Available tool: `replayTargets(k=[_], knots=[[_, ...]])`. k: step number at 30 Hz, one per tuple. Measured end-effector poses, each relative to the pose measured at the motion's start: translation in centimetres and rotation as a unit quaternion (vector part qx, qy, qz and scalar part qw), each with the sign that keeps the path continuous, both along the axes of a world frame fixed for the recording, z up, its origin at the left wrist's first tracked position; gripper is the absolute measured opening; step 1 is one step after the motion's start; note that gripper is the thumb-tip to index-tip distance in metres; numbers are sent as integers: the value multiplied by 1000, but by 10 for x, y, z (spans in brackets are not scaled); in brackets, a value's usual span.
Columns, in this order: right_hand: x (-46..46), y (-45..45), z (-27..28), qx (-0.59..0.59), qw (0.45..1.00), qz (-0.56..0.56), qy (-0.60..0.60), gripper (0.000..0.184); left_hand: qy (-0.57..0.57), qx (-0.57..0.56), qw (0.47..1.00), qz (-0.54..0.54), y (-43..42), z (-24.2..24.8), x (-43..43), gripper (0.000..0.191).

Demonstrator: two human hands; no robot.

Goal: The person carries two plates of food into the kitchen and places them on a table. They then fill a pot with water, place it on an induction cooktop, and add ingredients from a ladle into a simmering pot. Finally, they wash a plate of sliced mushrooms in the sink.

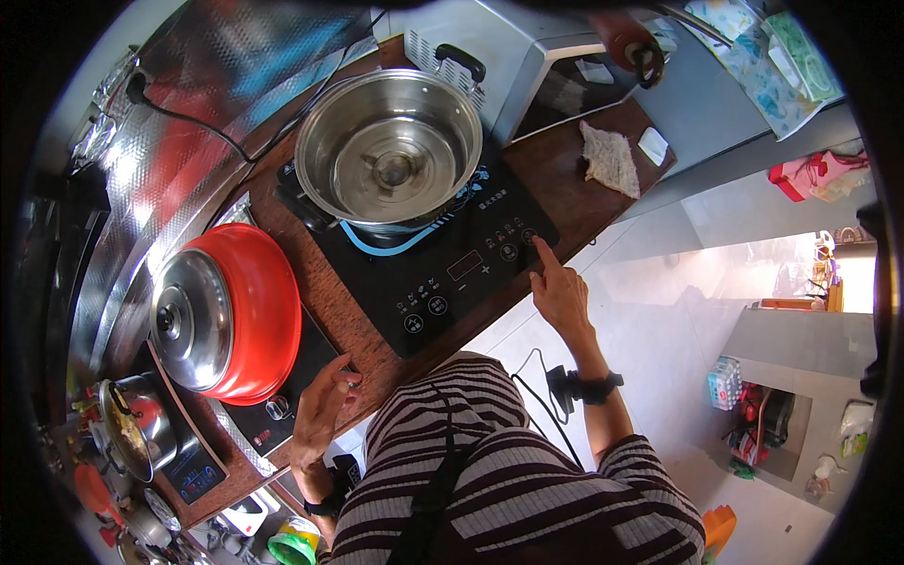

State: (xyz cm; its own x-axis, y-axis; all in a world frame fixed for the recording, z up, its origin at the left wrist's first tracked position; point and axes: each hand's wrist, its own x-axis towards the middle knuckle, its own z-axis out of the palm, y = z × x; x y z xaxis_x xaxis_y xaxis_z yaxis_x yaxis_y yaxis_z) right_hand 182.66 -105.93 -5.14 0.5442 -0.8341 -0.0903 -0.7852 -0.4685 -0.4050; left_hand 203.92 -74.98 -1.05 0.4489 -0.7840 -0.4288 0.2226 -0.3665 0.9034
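Observation:
A black induction cooktop (381, 304) lies before me on the brown countertop, its panel printed with white touch symbols. My right hand (561, 289) holds nothing; its index fingertip is at the round symbol on the panel's right end, and the thumb stands apart. On the cooking zone stands a wide stainless steel pot (388, 152) without a lid, with what looks like clear liquid at the bottom. My left hand (323, 402) hovers by the counter's front edge, fingers loosely curled and apart, holding nothing. Left of the cooktop a red basin (265, 311) has a metal lid (194, 318) against its side.
A second black cooktop (258, 424) lies under the basin. Further left, a steel pot (138, 427) holds food. A microwave oven (565, 92) stands at the back right, near a cloth (609, 161). A black power cord (191, 127) runs along the foil-covered wall (233, 70).

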Motion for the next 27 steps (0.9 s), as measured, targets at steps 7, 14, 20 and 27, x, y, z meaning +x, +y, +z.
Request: replayTargets(k=[7,14,20,27], knots=[[-5,-1,-5,-11,1000,1,-14,58,12,-14,1000,-5,-6,2,-3,43],[0,0,-8,-1,1000,6,22,63,18,-9,1000,-9,-8,2,-2,43],[1,3,-5,8,999,3,35,62,20,-19,999,-16,-11,1,-4,40],[4,17,4,16,999,50,-15,59,23,-17,1000,-7,-8,0,-5,39]])
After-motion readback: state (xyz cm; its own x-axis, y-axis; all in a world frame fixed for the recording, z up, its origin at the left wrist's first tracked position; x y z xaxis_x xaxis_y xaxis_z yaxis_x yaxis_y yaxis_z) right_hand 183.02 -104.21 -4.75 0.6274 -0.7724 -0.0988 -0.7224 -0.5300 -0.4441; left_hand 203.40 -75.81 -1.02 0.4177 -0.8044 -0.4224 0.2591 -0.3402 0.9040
